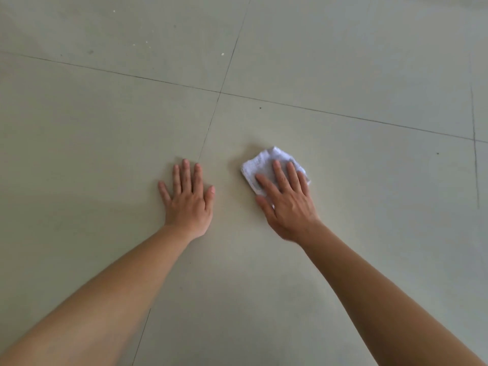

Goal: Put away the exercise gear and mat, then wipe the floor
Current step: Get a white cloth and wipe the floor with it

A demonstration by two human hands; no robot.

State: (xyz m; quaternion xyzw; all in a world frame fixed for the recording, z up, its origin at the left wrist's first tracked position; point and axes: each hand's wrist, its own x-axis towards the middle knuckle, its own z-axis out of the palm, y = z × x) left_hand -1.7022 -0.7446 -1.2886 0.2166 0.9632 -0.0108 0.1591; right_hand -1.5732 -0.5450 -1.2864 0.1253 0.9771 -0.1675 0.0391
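No readable text, labels, brand marks, numbers or signs appear anywhere in view; the pale floor tiles and the white cloth carry no writing or print

Both bare forearms reached forward and down, nearly straight. The left hand lay flat, palm down, fingers spread and extended. The right hand was also flat, palm down, fingers splayed forward, thumb angled inward toward the left.
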